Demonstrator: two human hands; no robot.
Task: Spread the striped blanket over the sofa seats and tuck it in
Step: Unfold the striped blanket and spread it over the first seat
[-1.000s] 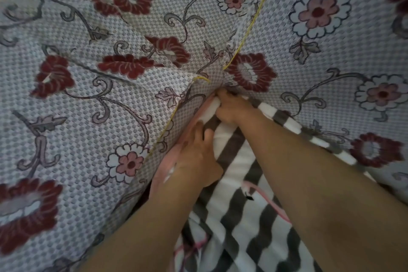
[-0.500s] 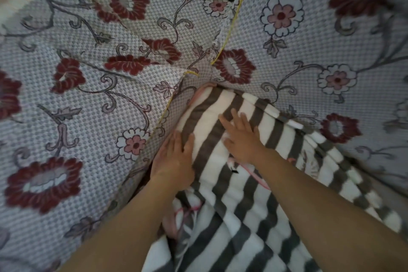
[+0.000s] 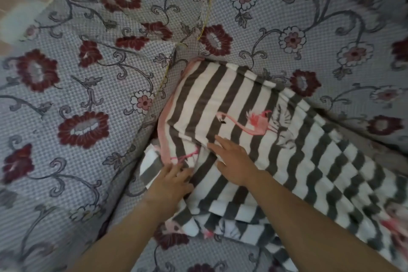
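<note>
The striped blanket (image 3: 223, 99), grey and white with pink flamingos and a pink edge, lies over the sofa seat in the corner where the armrest meets the backrest. Its far corner sits pushed into that corner. My left hand (image 3: 170, 181) rests on the blanket's left edge near the armrest gap, fingers straight. My right hand (image 3: 231, 159) lies flat on the blanket's middle, fingers extended. The blanket's near edge is bunched in folds below my arms.
The sofa wears a grey floral cover with red and white flowers; its armrest (image 3: 72, 99) is at left and backrest (image 3: 309, 28) at the far right. A yellow piped seam (image 3: 205, 20) runs up the corner. Bare seat cover (image 3: 198, 258) shows nearest me.
Both hands have drawn back from the corner toward me, sliding along the blanket. More of the striped blanket now shows spread over the seat.
</note>
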